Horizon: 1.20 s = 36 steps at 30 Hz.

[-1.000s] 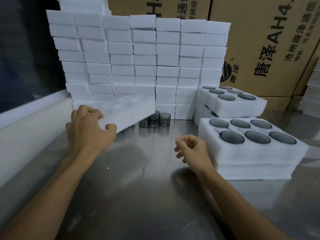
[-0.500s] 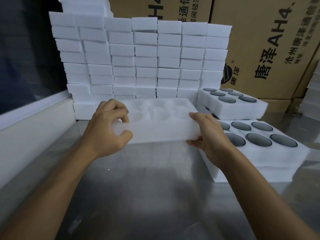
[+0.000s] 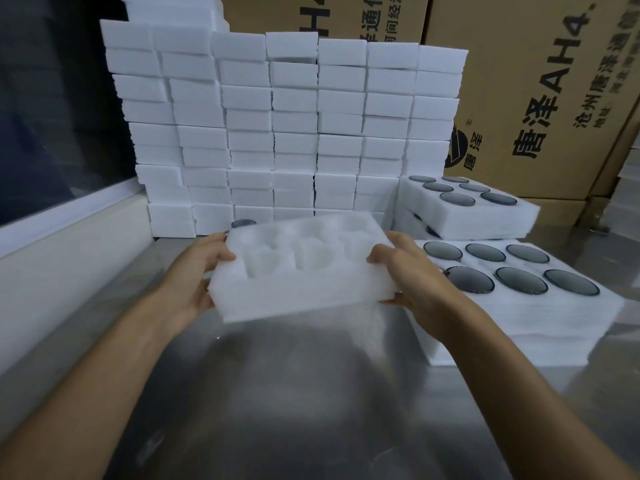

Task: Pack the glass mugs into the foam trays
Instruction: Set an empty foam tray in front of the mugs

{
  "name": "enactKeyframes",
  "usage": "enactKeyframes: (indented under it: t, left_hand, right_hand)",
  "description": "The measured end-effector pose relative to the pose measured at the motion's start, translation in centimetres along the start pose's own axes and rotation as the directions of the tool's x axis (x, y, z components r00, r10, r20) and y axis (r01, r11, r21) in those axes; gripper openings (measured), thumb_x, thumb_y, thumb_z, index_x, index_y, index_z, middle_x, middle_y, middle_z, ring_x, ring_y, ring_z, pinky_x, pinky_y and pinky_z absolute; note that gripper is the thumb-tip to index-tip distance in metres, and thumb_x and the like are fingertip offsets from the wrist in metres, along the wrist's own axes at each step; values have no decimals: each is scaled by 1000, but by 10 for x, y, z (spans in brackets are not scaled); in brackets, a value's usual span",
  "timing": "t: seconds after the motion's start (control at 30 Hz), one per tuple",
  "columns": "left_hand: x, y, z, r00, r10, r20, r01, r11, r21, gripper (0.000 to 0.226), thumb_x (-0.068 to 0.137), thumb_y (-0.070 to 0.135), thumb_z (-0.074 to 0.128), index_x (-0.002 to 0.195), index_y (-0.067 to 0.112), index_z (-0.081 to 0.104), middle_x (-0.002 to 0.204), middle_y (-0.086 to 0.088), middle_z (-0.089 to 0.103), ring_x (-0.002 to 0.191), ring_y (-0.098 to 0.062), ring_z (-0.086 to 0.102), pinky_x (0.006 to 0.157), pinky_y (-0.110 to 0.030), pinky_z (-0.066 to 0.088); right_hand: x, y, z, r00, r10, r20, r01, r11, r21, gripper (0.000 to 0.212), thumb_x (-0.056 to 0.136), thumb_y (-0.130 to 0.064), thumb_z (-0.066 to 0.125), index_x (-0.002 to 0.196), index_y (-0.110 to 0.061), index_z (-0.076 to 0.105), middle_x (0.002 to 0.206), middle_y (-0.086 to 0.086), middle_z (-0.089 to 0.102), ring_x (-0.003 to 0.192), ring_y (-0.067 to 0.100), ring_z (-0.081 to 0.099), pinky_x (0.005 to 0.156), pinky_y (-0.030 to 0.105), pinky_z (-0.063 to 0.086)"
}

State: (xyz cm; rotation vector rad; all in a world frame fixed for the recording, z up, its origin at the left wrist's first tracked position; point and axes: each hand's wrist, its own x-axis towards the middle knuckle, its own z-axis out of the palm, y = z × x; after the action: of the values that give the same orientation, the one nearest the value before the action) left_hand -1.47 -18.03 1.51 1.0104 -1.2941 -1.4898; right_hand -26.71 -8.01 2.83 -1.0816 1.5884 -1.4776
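An empty white foam tray (image 3: 304,292) with round pockets is held above the steel table, tilted toward me. My left hand (image 3: 197,268) grips its left end, thumb on top. Its right end is gripped by my right hand (image 3: 412,275). Behind the tray, the dark rim of one loose glass mug (image 3: 243,223) peeks over its far edge; other mugs are hidden. To the right, a filled tray (image 3: 561,317) holds several smoky glass mugs (image 3: 521,280) in its pockets.
A wall of stacked white foam blocks (image 3: 294,133) stands at the back. Another filled tray (image 3: 485,216) lies tilted on a pile at the right. Cardboard cartons (image 3: 540,98) rise behind. A white ledge (image 3: 69,244) borders the steel table (image 3: 294,393) on the left.
The tray was pulled off the loose mugs by my left hand, then my right hand took its other end. Both hands have brought it nearer to me and tilted it.
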Motion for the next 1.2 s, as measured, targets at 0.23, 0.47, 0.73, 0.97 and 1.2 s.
enactKeyframes:
  t: [0.23,0.47,0.73,0.97,1.2]
  left_hand:
    - [12,-26,-6,993,-3,-118,-7,996,-90,48,52,19,53,96,17,72,86,-7,71,72,-25,64,66,-32,47]
    - [15,-48,-2,987,47,-155,-33,995,95,38,55,29,58,89,13,64,87,-10,63,76,-26,57,65,-35,40]
    - [18,-57,-5,981,77,-176,-53,989,139,27,53,22,57,77,17,71,72,2,68,67,-19,59,60,-30,42]
    - [19,-62,-6,978,108,-176,-76,981,176,31,54,22,56,81,22,71,81,4,70,67,-11,59,59,-25,43]
    - [19,-62,-8,984,121,-129,-95,977,190,72,57,24,54,129,26,62,122,8,62,106,-8,58,90,-25,45]
  right_hand:
    - [4,22,1,989,99,111,-117,979,165,61,77,-59,64,126,-24,65,126,-2,68,118,23,63,109,48,42]
    - [7,43,8,970,220,103,-239,936,260,47,88,-53,62,117,-18,72,109,5,76,107,26,70,105,47,48]
    - [10,57,15,974,222,-41,-219,973,72,29,93,-32,64,115,-13,68,108,7,72,100,26,68,91,40,55]
    - [13,67,16,992,104,-73,-113,985,-131,12,98,-18,55,87,-20,60,94,3,69,87,21,67,79,37,54]
    - [16,69,13,996,67,-50,-77,972,-222,12,99,-20,53,89,-23,59,97,1,69,85,16,66,67,29,50]
